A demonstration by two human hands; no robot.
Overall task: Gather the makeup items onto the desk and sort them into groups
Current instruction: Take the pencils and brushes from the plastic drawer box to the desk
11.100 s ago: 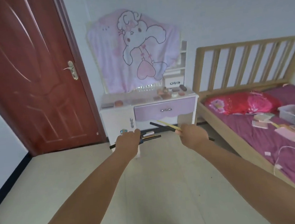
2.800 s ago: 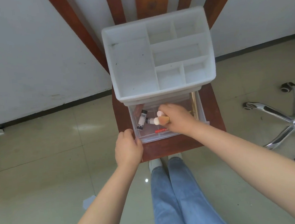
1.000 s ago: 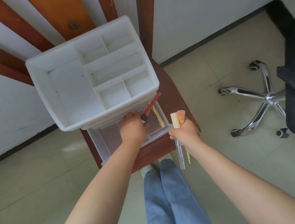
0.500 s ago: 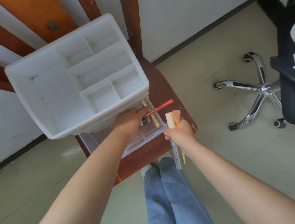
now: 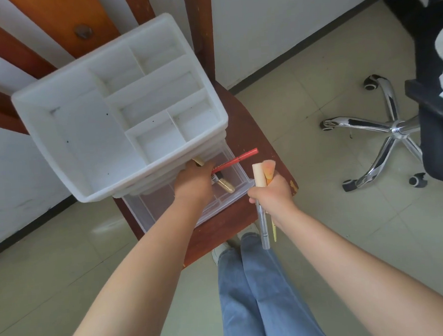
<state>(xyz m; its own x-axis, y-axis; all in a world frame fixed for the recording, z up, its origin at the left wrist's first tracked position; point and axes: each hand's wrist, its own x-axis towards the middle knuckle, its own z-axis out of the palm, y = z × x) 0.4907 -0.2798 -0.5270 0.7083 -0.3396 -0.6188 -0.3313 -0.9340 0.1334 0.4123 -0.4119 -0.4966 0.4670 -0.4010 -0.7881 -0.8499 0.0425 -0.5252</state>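
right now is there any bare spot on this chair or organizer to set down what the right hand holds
The white organizer has bare top compartments, the widest on its left side. The chair seat shows bare wood right of the organizer and a strip in front of the clear drawer. The drawer's right end is crowded by the left hand, gripping a red pencil and gold tube.

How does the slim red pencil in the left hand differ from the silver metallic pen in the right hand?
The slim red pencil sticks up and away from the left hand, over the open clear drawer; the silver metallic pen hangs down below the right hand. The pencil is matt red with lettering, the pen shiny silver. Both are thin sticks gripped among other items.
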